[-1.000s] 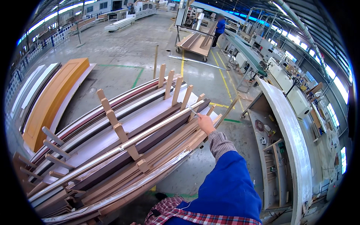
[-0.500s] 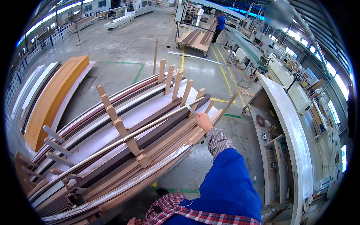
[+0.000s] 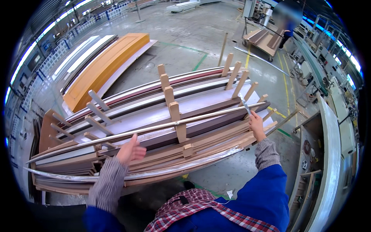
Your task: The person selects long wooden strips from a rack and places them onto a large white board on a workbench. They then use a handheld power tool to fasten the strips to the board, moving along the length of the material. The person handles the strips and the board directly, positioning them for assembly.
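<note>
1. An orange-brown panelled door [image 3: 110, 65] lies over a white board [image 3: 151, 43] that shows along its right side.
2. Just left of the door lie white panels [image 3: 92, 52].
3. Farther left of the door runs a blue-and-white fence [image 3: 65, 46].
4. Right of the door, a green line [image 3: 199, 62] turns a corner on the grey floor [image 3: 181, 29].
5. Well right of the door, a wheeled cart [image 3: 266, 48] carries brown boards [image 3: 258, 36], with a person in blue [image 3: 287, 35] beside it.
6. Farther right of the door, past yellow floor lines [image 3: 286, 79], stands an open-fronted cabinet [image 3: 333, 154] with a pale panel.
</note>
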Demonstrator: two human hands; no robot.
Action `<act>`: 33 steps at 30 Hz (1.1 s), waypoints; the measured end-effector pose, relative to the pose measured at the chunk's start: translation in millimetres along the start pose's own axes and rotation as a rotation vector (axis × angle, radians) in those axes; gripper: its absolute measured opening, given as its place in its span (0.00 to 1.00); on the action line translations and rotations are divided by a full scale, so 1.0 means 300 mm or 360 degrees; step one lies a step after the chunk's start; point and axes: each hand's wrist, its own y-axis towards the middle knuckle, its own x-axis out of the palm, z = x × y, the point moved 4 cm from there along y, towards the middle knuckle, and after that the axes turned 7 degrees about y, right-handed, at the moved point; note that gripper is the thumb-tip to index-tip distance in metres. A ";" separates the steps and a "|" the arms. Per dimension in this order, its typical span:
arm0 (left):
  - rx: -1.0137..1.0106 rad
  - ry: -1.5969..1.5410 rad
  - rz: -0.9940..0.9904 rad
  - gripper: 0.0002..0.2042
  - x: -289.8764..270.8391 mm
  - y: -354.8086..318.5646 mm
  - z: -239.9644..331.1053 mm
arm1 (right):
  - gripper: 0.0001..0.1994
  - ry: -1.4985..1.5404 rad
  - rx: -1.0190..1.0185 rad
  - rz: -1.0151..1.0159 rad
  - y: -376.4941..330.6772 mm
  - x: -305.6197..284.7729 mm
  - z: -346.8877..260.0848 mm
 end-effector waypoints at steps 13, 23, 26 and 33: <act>0.0346 -0.2003 0.0953 0.26 -0.035 0.273 -0.058 | 0.19 0.0160 0.0107 -0.0212 -0.057 -0.029 -0.102; 0.0693 -0.2020 0.0770 0.32 -0.066 0.210 -0.003 | 0.19 0.0213 -0.0142 -0.0063 -0.132 -0.142 -0.170; 0.0726 -0.1965 0.0807 0.31 0.071 0.075 0.099 | 0.16 -0.0122 -0.0692 0.0093 -0.133 -0.248 -0.123; 0.0572 -0.2012 0.0769 0.36 0.094 -0.057 0.069 | 0.16 -0.0954 -0.0629 0.0520 -0.210 -0.364 -0.338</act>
